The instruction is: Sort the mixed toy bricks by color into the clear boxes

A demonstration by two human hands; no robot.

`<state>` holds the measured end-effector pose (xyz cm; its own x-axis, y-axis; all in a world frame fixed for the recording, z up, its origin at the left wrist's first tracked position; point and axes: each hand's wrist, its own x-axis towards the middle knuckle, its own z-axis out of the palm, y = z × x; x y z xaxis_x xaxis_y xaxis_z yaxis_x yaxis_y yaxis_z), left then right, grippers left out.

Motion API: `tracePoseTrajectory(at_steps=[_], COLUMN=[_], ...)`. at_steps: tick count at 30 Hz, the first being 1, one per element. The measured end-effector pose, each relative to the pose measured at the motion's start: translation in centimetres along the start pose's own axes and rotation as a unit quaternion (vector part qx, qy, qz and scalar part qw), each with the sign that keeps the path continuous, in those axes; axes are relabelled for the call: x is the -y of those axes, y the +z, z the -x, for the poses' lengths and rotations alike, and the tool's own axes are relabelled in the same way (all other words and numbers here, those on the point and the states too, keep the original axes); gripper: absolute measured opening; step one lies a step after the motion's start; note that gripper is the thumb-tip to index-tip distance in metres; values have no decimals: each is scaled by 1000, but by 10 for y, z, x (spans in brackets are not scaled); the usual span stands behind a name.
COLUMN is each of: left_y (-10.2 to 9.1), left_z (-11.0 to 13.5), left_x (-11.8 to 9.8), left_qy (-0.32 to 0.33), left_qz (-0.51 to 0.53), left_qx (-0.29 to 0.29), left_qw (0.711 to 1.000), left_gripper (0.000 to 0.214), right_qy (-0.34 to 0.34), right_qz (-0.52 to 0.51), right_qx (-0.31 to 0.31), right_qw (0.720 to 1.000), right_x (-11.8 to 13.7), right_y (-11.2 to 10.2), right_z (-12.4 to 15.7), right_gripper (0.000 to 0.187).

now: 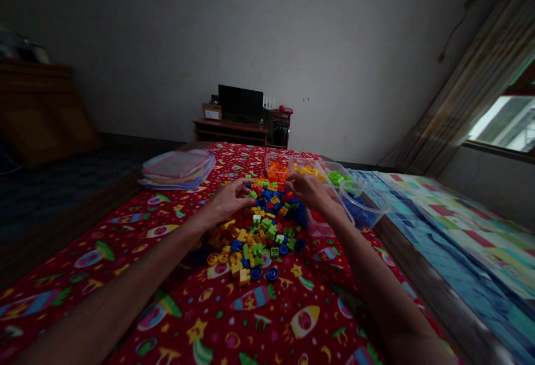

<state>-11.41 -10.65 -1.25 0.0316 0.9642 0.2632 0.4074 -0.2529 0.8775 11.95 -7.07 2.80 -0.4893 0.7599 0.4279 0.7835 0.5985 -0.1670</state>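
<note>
A loose heap of plastic toy bricks (261, 231) in blue, yellow, green, orange and red lies on a red rocket-print bedspread (254, 298). My left hand (229, 200) hovers over the heap's upper left side, its fingertips near a small green brick (253, 194). My right hand (306, 191) is over the far right side, beside the clear tubs. Each tub holds one colour: orange bricks (277, 171), yellow bricks (308, 171), green bricks (337, 178), blue bricks (361, 212) and red bricks (318, 220). My fingers hide whatever either hand might hold.
A stack of flat plastic-wrapped sheets (178, 169) lies left of the tubs. A wooden bed edge (422, 276) runs along the right, beyond it a striped blue blanket (472, 242). A low desk (229, 131) with a monitor (241, 103) stands against the far wall.
</note>
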Motion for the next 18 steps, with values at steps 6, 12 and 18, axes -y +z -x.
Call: tracePoseTrajectory(at_steps=[6, 12, 18], left_y=[-2, -7, -7], left_z=[-2, 1, 2], left_x=[6, -2, -4], left_qy=[41, 56, 76], left_qz=[-90, -214, -246], left_qx=[-3, -24, -20], left_qw=[995, 975, 966], left_gripper=[51, 32, 33], right_qy=[-127, -172, -154], right_qz=[-25, -45, 9], right_qx=[55, 76, 66], right_qw=[990, 981, 986], right_x=[42, 32, 51], right_y=[41, 42, 40], right_z=[10, 15, 25], right_gripper=[19, 21, 18])
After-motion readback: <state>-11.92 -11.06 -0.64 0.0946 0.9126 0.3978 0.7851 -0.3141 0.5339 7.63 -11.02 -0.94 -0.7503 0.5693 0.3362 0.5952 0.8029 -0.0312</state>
